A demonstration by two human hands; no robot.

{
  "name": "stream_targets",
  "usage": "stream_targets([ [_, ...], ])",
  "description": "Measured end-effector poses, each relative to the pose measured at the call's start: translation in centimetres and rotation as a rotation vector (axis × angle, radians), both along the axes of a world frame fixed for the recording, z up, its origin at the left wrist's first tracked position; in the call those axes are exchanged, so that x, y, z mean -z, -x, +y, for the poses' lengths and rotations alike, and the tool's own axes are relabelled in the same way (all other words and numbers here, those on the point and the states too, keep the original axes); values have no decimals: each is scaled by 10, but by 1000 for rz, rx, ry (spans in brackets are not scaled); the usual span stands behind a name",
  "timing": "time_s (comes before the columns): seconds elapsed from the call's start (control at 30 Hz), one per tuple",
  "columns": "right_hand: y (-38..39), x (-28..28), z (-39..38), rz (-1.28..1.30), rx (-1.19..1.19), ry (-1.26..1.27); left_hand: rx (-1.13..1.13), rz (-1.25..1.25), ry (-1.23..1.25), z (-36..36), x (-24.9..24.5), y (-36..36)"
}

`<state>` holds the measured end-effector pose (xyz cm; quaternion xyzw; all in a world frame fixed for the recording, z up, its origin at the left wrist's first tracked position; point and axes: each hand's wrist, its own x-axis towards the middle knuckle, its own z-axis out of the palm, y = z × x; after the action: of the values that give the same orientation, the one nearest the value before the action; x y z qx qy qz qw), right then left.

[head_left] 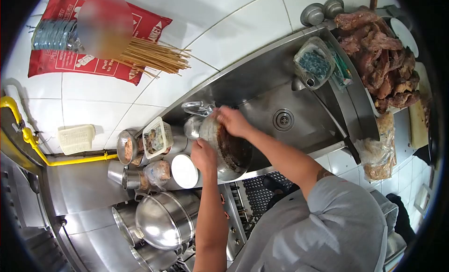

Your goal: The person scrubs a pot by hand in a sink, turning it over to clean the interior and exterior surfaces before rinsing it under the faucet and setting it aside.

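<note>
A large metal bowl (238,152) is tilted at the left end of the sink, close to the faucet (196,108). Dark brown residue coats much of its inside. My left hand (204,155) is closed on its near-left rim. At the far rim, the curled fingers of my right hand (232,122) grip the edge, slightly blurred. A smaller shiny metal vessel (191,127) shows behind the bowl, under the faucet. Beside my left hand lies a round white lid (184,171).
The steel sink (304,117) extends right, with a ladle (322,106) and a bagged scouring pad (314,66) along it. Cooked meat (379,61) is piled far right. A white basket (158,138) and large pots (163,220) stand left. Skewers (154,56) are at the top.
</note>
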<state>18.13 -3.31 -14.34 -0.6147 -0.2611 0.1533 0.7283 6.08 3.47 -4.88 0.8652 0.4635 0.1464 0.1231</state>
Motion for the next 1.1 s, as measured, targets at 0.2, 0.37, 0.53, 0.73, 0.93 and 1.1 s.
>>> stream_targets([
  [0.2, 32, -26, -2, -549, -97, -77, 24, -65, -41, 1, 2, 3],
  [0.37, -14, 53, 29, 389, -174, -402, 22, -55, 75, 4, -1, 6],
  [0.53, 20, -12, -2, -480, 16, -116, 38, -95, 29, 12, 7, 5],
  [0.73, -5, 17, 13, 116, -68, -146, 47, -104, 35, 11, 2, 6],
  [0.93, 5, 3, 2, -115, -79, -152, 30, -112, 86, 14, 1, 7],
  [1.1, 17, 6, 5, -43, -30, -51, 6, -62, 76, 13, 0, 8],
])
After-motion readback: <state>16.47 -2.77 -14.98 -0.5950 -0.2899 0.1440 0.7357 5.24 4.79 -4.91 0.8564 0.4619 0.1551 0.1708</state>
